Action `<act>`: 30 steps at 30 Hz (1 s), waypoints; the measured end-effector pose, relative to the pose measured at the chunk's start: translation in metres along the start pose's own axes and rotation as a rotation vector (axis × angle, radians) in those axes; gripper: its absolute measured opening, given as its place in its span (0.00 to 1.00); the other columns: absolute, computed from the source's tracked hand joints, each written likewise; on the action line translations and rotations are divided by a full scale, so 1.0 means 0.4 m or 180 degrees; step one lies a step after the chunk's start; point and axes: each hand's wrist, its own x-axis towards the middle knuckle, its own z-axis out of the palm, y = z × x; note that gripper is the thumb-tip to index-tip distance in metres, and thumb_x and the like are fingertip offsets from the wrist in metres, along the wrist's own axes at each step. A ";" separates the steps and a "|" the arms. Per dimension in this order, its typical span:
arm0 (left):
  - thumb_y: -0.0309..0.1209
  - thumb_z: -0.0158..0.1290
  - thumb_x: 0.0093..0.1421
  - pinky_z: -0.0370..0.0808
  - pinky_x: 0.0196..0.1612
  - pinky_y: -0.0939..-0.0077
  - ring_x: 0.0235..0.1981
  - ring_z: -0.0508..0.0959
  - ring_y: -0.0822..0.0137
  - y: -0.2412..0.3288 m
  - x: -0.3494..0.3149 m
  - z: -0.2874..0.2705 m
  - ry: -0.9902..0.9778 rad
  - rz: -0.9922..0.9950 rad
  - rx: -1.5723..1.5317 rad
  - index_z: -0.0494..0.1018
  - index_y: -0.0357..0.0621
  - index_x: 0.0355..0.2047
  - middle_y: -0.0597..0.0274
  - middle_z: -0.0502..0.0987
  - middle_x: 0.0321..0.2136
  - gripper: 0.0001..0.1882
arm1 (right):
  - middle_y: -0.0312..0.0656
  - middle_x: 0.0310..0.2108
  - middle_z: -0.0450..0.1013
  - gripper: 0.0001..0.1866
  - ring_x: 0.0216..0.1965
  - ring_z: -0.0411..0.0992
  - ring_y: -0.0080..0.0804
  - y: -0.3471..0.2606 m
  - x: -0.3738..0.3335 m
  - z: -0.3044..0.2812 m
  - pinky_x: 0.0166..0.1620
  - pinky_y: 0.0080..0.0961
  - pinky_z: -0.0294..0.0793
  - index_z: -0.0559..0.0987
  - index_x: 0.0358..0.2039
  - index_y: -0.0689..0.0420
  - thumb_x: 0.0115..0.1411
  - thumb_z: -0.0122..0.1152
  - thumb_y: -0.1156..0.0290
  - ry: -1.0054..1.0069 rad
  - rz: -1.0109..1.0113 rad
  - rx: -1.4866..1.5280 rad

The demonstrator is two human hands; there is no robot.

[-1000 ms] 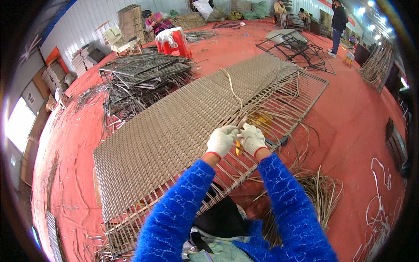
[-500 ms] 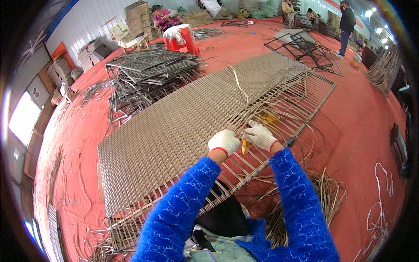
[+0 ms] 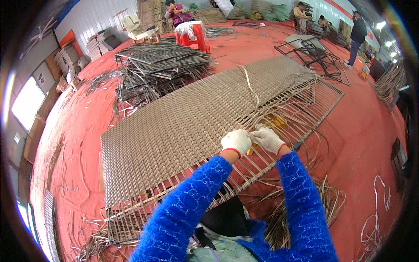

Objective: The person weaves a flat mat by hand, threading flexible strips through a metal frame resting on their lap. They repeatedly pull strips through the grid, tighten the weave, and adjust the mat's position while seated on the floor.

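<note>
Left hand [image 3: 236, 141] and right hand [image 3: 267, 138] on woven panel [image 3: 183, 126], gloved fingers seemingly pinching hidden strand, grip unclear

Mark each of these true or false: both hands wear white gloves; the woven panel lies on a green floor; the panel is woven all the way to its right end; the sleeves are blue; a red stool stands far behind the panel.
1. Both hands wear white gloves. True: the left hand and the right hand are both gloved in white.
2. The woven panel lies on a green floor. False: the floor is red.
3. The panel is woven to its right end. False: there, bare frame bars show with loose strips.
4. The sleeves are blue. True.
5. A red stool stands far behind the panel. True.
</note>
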 end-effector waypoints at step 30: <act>0.25 0.53 0.56 0.74 0.39 0.67 0.33 0.79 0.56 -0.843 -1.071 -0.284 0.3314 -0.1583 -0.0186 0.79 0.43 0.33 0.53 0.78 0.29 0.06 | 0.50 0.28 0.72 0.12 0.28 0.72 0.43 0.443 0.106 -0.243 0.31 0.36 0.69 0.76 0.30 0.61 0.63 0.47 0.67 0.1304 0.0172 -0.0885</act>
